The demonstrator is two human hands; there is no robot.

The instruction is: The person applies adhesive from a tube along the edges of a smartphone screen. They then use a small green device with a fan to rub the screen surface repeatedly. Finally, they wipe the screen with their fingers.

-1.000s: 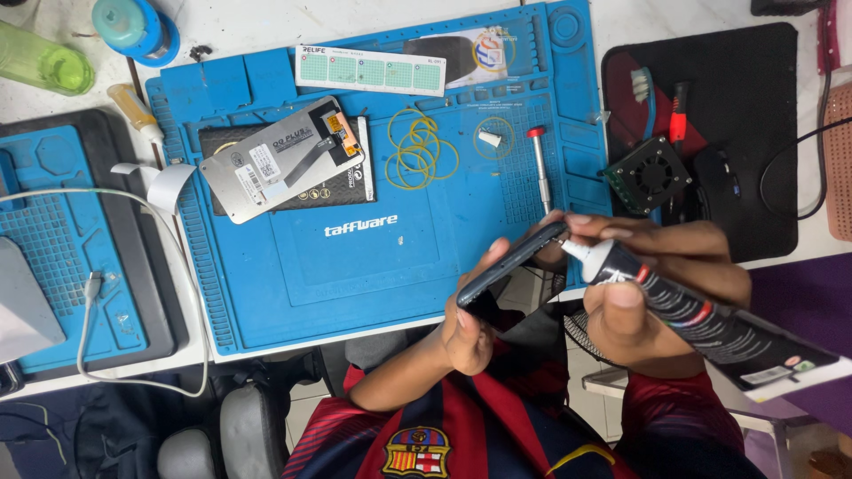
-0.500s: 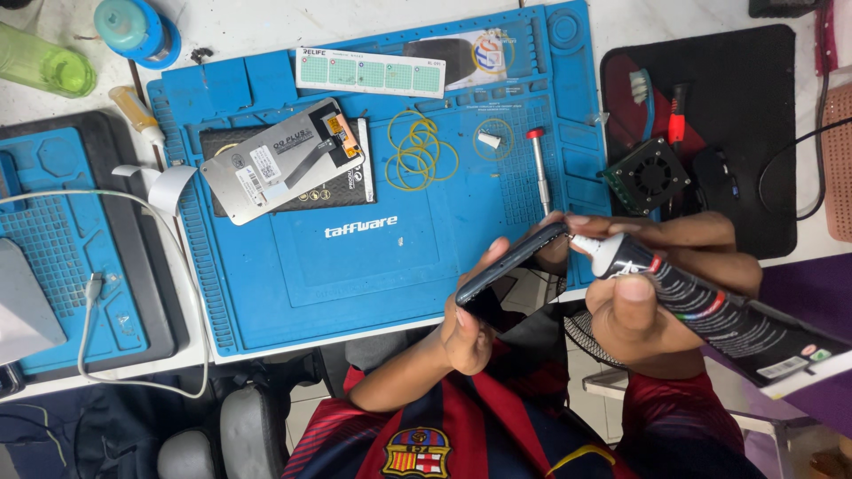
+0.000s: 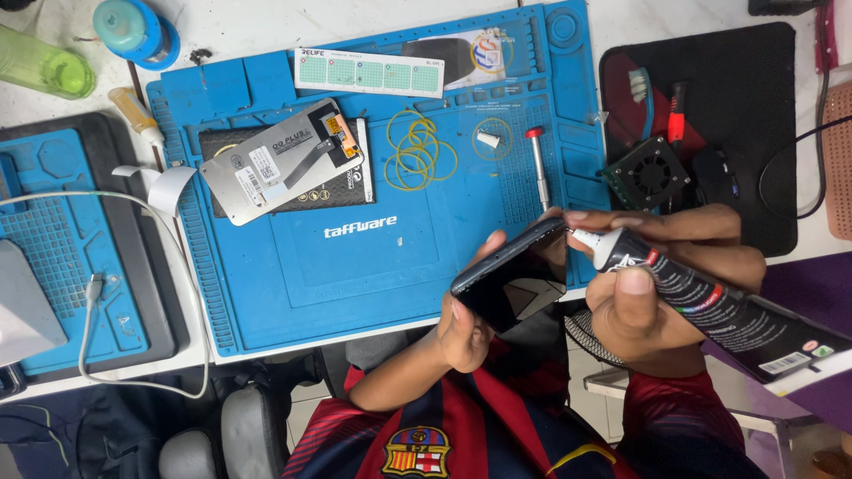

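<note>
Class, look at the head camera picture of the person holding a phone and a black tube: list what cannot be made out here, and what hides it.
- Tube nozzle tip against the phone: too small to tell whether glue comes out.
- Phone's far edge: hidden by the left hand.
- Black tube: its middle is covered by the right hand.
- Dark panel: mostly covered by the grey screen part.

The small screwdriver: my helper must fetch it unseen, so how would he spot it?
On the big blue work mat, look right of the loose yellow rubber bands. The slim silver screwdriver with a red cap lies there, alone in being a long metal stick.
</note>
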